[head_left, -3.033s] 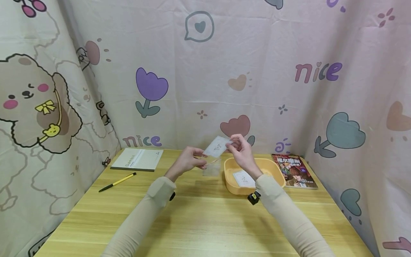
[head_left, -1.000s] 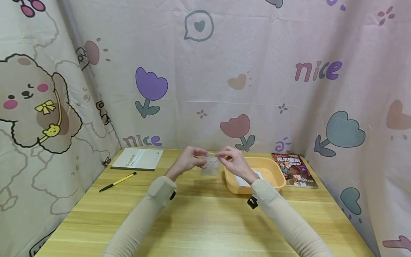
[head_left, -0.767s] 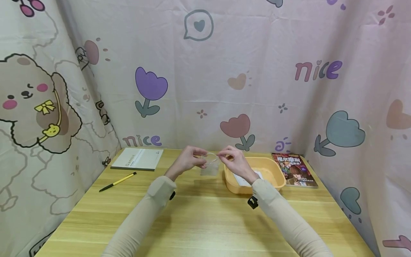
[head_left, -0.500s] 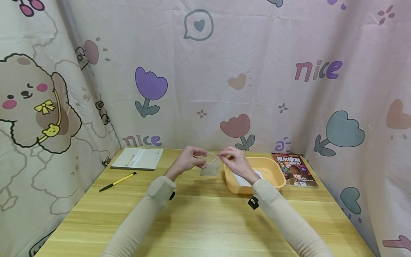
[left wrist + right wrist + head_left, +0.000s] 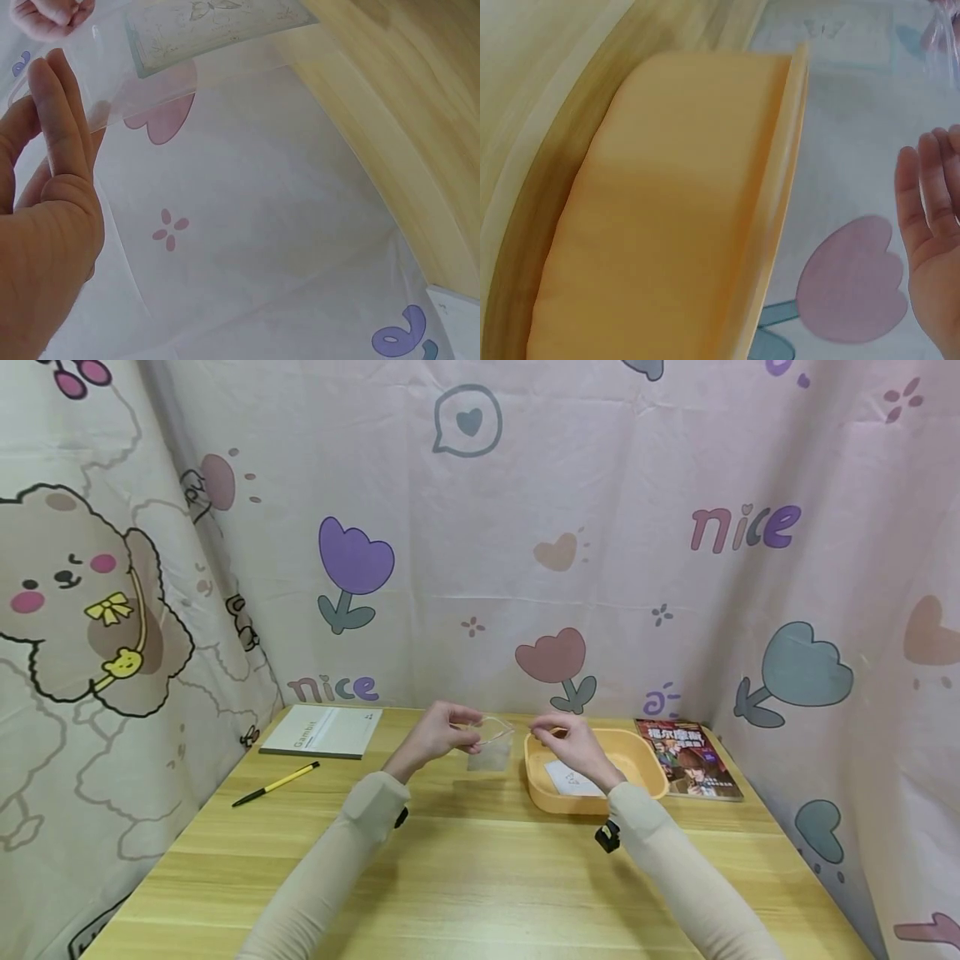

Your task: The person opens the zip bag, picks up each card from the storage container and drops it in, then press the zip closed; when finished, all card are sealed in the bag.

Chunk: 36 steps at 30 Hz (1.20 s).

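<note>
Now my left hand [image 5: 438, 732] pinches a clear bag [image 5: 489, 756] by its rim | seemingly so it gapes | right hand [image 5: 576, 747] relaxed, empty, near yellow tray [image 5: 564, 804]

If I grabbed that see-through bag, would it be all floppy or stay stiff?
The clear bag probably bends easily: it looks like thin film, and its mouth bows open. It is likely light, since only the left hand holds it, at one side. The card showing through it may keep the lower part flat.
</note>
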Tool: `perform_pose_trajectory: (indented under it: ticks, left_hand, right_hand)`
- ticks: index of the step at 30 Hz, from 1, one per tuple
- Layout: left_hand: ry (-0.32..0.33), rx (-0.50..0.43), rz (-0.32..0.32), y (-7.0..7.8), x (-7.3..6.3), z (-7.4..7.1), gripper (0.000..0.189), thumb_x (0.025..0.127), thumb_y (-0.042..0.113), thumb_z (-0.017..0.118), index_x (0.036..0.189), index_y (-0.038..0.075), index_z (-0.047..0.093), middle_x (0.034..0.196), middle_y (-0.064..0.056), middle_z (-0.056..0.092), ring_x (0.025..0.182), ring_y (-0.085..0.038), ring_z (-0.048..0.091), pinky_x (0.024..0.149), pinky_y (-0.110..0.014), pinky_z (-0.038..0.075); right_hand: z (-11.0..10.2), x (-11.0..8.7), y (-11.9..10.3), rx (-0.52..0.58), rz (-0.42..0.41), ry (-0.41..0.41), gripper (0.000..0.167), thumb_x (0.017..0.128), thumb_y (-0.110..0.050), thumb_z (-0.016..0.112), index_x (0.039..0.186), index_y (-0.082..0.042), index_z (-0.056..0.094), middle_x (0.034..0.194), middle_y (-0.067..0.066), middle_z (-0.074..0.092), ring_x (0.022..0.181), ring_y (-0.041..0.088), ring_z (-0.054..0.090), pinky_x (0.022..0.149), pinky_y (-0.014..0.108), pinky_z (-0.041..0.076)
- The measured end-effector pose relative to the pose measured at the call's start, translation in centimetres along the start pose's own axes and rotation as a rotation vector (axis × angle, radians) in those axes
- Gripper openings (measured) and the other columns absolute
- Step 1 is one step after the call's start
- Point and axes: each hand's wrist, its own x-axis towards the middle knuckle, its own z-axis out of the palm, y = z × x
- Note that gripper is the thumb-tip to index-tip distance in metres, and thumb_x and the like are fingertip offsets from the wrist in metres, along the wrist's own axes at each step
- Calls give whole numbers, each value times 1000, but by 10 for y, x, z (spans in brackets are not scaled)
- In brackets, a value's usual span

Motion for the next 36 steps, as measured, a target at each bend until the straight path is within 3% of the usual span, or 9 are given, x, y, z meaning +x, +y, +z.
perform_pose_trajectory:
  ticks: [6, 10, 15, 18, 24, 36]
  left_hand:
    - [-15, 5, -15, 2, 1, -1, 42, 88, -5, 66, 129, -12, 57, 133, -31, 56, 78, -27, 74, 80, -45, 63]
    - [-20, 11, -18, 13, -6, 1, 41, 89, -7, 65, 128, -14, 56, 132, -32, 56, 79, -29, 74, 83, -48, 62]
    - [-18, 15, 6, 27, -16, 3, 39, 89, -7, 64, 127, -15, 56, 130, -34, 56, 79, -29, 74, 76, -39, 64]
    - [-16, 23, 24, 27, -17, 4, 38, 89, -8, 64, 126, -16, 56, 129, -35, 56, 77, -28, 74, 70, -32, 65]
    - [-22, 15, 6, 28, -16, 4, 40, 89, -7, 65, 127, -15, 56, 131, -34, 56, 80, -30, 74, 71, -31, 65]
    - [-18, 17, 1, 29, -16, 4, 41, 88, -7, 65, 127, -14, 56, 131, -32, 57, 80, -29, 74, 83, -50, 62]
  right_hand:
    - [-14, -4, 18, -52, 71, -39, 15, 94, -14, 67, 106, -10, 75, 107, 10, 73, 89, 24, 69, 76, 23, 60]
    - [-22, -7, 29, -89, 114, -63, 17, 93, -15, 67, 107, -7, 75, 105, 9, 74, 89, 20, 69, 75, 24, 60]
    - [-30, -11, 43, -103, 149, -89, 18, 92, -13, 68, 107, -6, 75, 105, 10, 74, 91, 21, 68, 75, 27, 60]
    - [-34, -13, 51, -117, 180, -106, 18, 92, -10, 67, 108, -4, 74, 104, 10, 74, 94, 22, 67, 78, 30, 59]
    - [-38, -18, 67, -161, 212, -164, 25, 87, 2, 66, 111, 2, 71, 107, 16, 73, 98, 26, 66, 89, 39, 57]
    - [-41, -24, 84, -234, 314, -343, 55, 73, -1, 80, 126, 1, 63, 128, 22, 62, 114, 39, 57, 103, 55, 47]
